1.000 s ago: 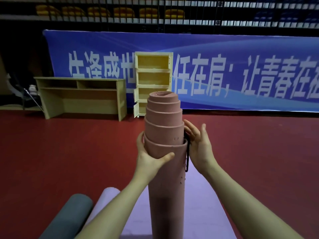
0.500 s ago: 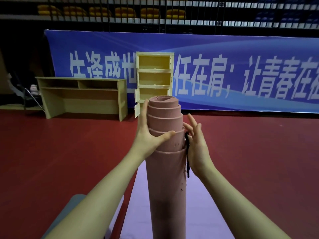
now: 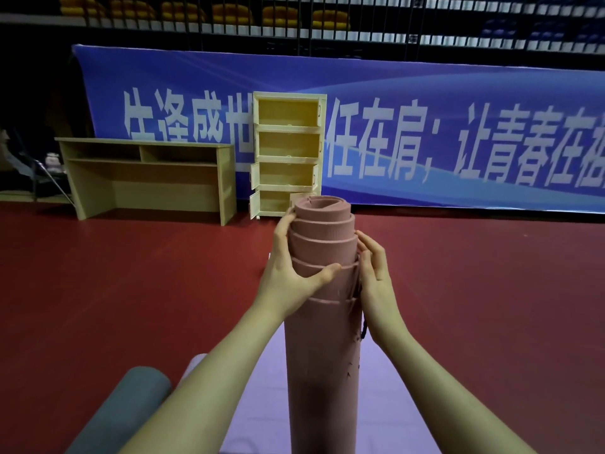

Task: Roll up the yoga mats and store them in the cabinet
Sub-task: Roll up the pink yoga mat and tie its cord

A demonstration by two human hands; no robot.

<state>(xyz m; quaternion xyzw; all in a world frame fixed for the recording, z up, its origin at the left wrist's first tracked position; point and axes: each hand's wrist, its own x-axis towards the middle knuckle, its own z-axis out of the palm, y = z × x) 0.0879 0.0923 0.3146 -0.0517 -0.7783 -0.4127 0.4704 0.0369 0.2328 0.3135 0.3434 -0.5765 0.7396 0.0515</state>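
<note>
the pink mat (image 3: 320,371) stands upright in the centre of the frame, rolled, with its inner layers pushed up like steps at the top. the left hand (image 3: 288,276) grips these upper layers, thumb across the front and fingers behind. the right hand (image 3: 376,276) rests against the right side of the roll with fingers nearly straight, beside a black strap (image 3: 362,329). under the roll lies a flat purple mat (image 3: 393,404). a grey roll (image 3: 121,411) lies at lower left. the open cabinet (image 3: 288,152) stands far behind, at upper centre, beside a desk (image 3: 147,178), before a blue banner (image 3: 458,103), on the red floor (image 3: 491,290).
</note>
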